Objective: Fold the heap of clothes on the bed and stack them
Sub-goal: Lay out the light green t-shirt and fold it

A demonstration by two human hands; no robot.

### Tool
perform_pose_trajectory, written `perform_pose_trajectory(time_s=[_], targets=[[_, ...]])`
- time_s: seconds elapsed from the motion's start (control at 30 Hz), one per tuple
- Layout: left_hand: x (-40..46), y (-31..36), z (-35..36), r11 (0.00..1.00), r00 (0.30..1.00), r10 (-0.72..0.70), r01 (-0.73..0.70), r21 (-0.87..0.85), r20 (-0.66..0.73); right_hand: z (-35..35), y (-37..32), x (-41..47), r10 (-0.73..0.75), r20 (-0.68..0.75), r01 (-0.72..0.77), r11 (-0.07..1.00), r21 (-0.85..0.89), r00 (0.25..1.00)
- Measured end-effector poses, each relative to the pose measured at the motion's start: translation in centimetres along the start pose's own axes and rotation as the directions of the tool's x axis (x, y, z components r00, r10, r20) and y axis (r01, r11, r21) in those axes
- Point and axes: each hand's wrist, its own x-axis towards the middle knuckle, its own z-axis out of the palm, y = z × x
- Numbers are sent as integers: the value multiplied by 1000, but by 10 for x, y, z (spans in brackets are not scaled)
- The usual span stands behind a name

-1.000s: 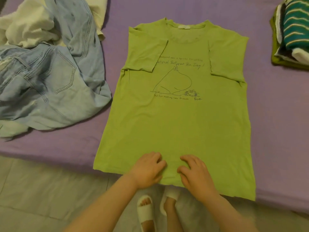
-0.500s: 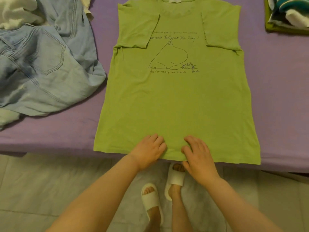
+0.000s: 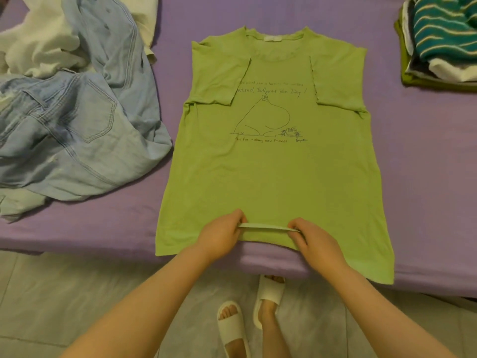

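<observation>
Across the purple-sheeted bed (image 3: 426, 151) lies a lime-green cotton T-shirt (image 3: 278, 177), sleeves folded inward, its long axis running straight away from the person toward the collar. At the near hem, the left hand (image 3: 222, 236) and right hand (image 3: 316, 244) each pinch the lifted edge, equally near, so the fold likely goes forward.

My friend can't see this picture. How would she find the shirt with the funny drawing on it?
Look at the purple bed. In its middle, between the blue jeans on one side and the folded stack on the other, lies the light green T-shirt, spread flat with sleeves folded in. Only it has a line drawing of a round animal and handwriting, and both hands pinch its bottom hem.
</observation>
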Motion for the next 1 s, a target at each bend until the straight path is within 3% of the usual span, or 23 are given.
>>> perform_pose_trajectory(time_s=[0.17, 0.27, 0.33, 0.4, 0.5, 0.6, 0.77, 0.93, 1.0], targets=[[35, 16, -48, 977, 993, -8, 32, 210, -116, -44, -1, 44, 8, -46, -14, 993, -119, 999], [59, 11, -79, 942, 999, 9, 6, 337, -44, -82, 10, 76, 3, 56, 6, 989, -147, 998], [76, 4, -97, 957, 1000, -10, 9, 290, 3, -105, 19, 96, -14, 166, 43, 984, -170, 986], [92, 2, -113, 1000, 1000, -25, 26, 12, -15, -122, 25, 116, -48, 210, 69, 993, -96, 977], [114, 8, -138, 925, 997, -67, 48, -377, -37, -142, 22, 145, -48, 112, 18, 966, 256, 993], [138, 16, -165, 887, 996, -72, 43, -459, -46, -161, 11, 175, -24, 21, 14, 928, 371, 999], [185, 20, -209, 883, 976, -122, 24, -468, -181, -192, -4, 224, 60, -36, -44, 941, 336, 998], [237, 29, -250, 973, 911, -231, 206, -108, -341, -217, -13, 277, 180, -268, -158, 982, 101, 946], [257, 28, -263, 972, 910, -225, 188, -139, -347, -226, -15, 297, 210, -349, -188, 978, 94, 914]])
